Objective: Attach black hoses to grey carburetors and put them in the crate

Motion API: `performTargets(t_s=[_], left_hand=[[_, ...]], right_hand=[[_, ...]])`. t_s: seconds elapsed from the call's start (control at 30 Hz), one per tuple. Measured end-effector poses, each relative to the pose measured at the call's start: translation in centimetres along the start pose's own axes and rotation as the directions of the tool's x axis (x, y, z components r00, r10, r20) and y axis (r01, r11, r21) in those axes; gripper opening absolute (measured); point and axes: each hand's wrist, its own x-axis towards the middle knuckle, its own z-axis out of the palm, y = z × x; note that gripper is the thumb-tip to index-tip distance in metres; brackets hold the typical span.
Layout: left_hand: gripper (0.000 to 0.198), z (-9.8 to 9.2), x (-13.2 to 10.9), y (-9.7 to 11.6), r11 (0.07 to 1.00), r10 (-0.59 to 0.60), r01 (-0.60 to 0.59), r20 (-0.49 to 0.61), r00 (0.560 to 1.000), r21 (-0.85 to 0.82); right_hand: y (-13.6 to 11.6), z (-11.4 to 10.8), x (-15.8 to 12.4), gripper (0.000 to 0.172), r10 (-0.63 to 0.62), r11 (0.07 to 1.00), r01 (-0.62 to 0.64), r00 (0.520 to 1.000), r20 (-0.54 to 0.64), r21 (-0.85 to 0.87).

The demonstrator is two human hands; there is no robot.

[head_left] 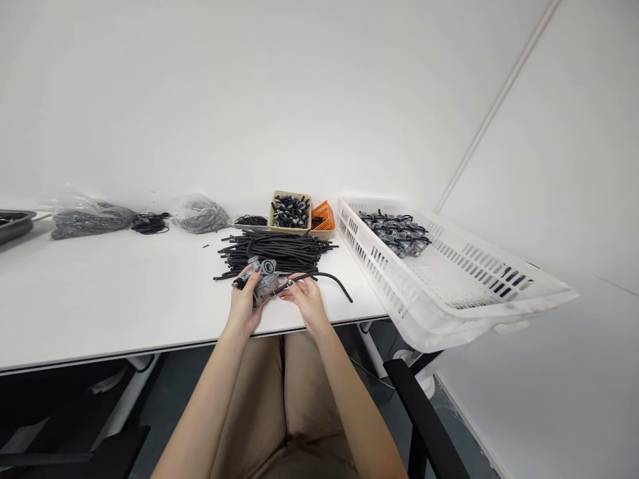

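A grey metal part with round openings [266, 286] is held above the table's front edge, in front of a pile of black hoses [284, 249]. My left hand [244, 296] is closed around its left side, thumb on top. At its right, my right hand [305, 297] pinches a thin black hose [332, 276] close to the metal part. The free end of this hose curves out to the right and down. Whether the hose is joined to the metal part cannot be made out.
Behind the hoses stand a cream tray [271, 216] of small black and grey parts and an orange basket [327, 216]. A large white crate [424, 316] with metal parts stands right. Plastic bags [92, 219] and a metal tray [17, 229] lie left.
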Motion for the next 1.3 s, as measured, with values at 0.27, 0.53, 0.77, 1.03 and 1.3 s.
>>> performTargets(t_s=[0.27,0.53,0.77,1.03,1.3], left_hand=[[0.042,0.1,-0.3,0.2,1.000,-0.008,0.008,-0.019,1.000,-0.005],[0.046,0.0,-0.2,0.0,1.000,0.003,-0.003,-0.013,1.000,0.001],[0.044,0.3,-0.7,0.4,1.000,-0.002,0.002,-0.006,1.000,-0.014],[0.037,0.4,-0.5,0.2,1.000,0.027,-0.026,-0.040,0.999,0.010],[0.029,0.5,-0.2,0.1,0.994,0.054,-0.047,-0.082,0.995,0.096]], right_hand=[[0.3,-0.2,0.1,0.033,-0.101,0.994,0.105,0.983,-0.156,0.019],[0.9,-0.2,0.1,0.031,-0.066,0.982,0.054,0.996,-0.060,-0.182],[1.1,-0.6,0.3,0.030,-0.061,0.983,0.055,0.998,-0.030,-0.177],[1.5,-1.0,0.7,0.017,-0.170,0.938,0.162,0.985,-0.002,-0.306],[1.6,-1.0,0.9,0.023,-0.112,0.967,0.120,0.993,0.047,-0.226]])
